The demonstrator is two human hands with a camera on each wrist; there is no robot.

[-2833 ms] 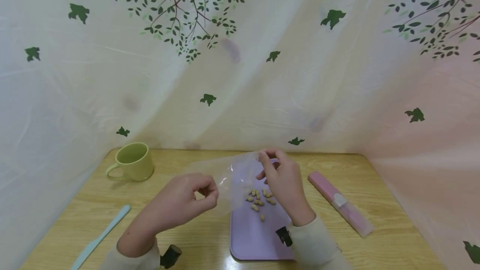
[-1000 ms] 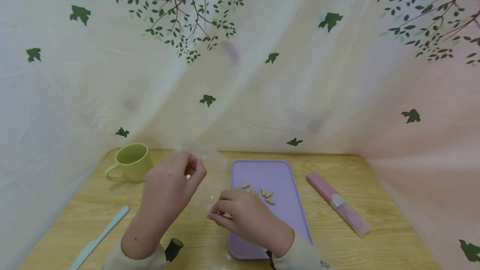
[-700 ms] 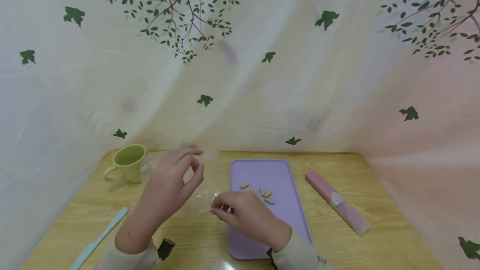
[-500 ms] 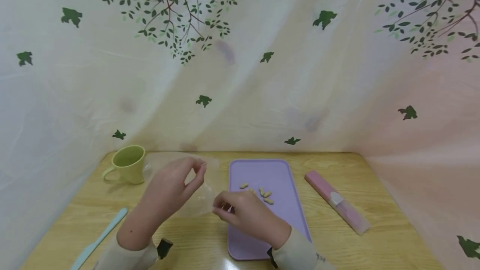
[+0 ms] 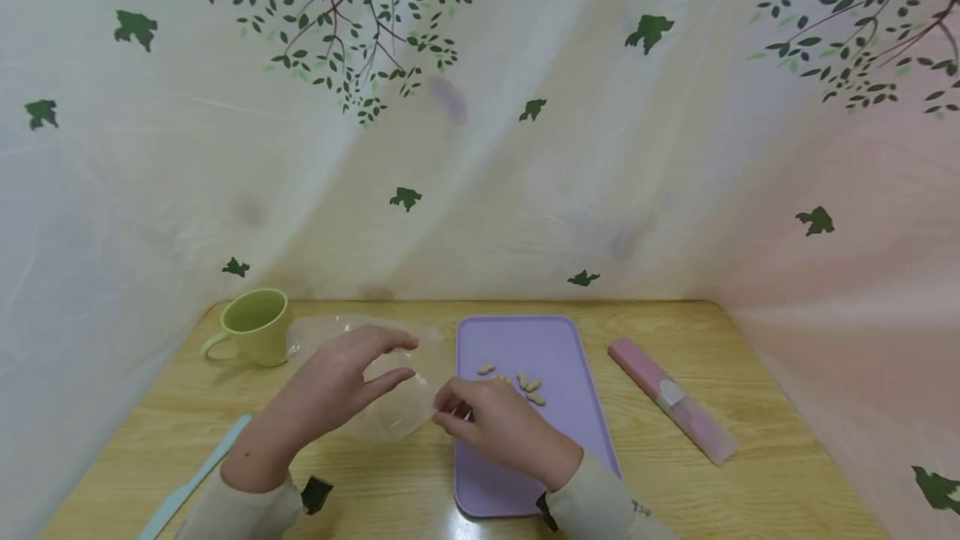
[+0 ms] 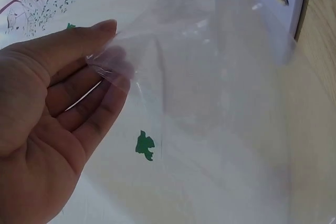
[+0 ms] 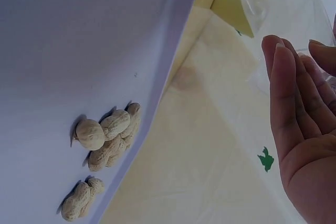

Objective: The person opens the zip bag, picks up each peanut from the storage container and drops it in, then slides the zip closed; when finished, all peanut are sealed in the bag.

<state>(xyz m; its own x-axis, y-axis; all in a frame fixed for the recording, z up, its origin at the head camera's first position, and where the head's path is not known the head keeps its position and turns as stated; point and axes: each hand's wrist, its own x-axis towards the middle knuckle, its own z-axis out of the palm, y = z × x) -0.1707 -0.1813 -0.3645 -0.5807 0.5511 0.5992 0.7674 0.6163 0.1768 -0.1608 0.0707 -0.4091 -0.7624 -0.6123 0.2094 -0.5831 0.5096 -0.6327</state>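
The right hand (image 5: 506, 425) seems to pinch one edge of the clear plastic (image 6: 199, 103), fingertips close together. The plastic spreads between both hands. The left hand (image 5: 330, 383) has its thumb and fingers apart; they touch the plastic but don't squeeze it, so that side could slip away. Past the left hand, the plastic comes close to the cup (image 5: 257, 336) and could catch on it. Peanuts (image 7: 116, 123) lie on the tray (image 5: 525, 337) just past the right hand's knuckles; a bump could make them roll.
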